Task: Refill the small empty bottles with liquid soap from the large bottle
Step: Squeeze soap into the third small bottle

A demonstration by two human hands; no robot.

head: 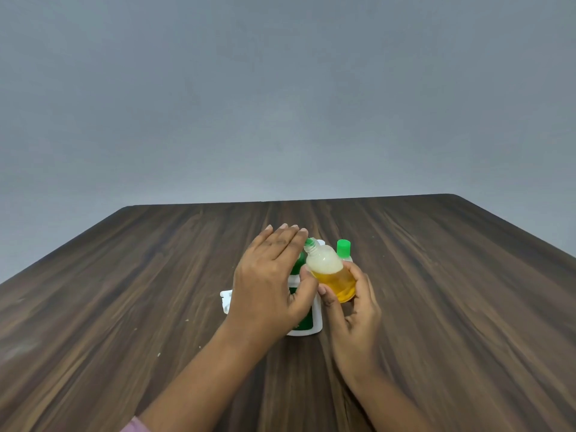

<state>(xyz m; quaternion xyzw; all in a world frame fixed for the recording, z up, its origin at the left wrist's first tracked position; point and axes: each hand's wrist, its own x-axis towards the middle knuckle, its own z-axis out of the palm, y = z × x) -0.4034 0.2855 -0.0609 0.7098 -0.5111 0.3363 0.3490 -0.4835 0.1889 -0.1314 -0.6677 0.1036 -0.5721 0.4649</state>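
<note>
Against a plain grey wall a dark wood-grain tabletop with rounded far corners fills the lower half of the view. A few pale specks lie on its left part.

Near the middle, the right hand grips a small bottle above the tabletop. The bottle is tilted with its open neck up and to the left, and it holds yellow liquid with white foam on top. The left hand is just beside it, palm down with the fingers straight and holding nothing that can be seen. A bit of green cap shows at its fingertips, right at the bottle's neck; whether the fingers touch it cannot be told.

That hand hides most of the large bottle, white with a green label, standing on the tabletop. A white object pokes out to the left of the wrist. Behind the right hand stands a second small bottle, its green cap on. A pink sleeve shows at the bottom edge.
</note>
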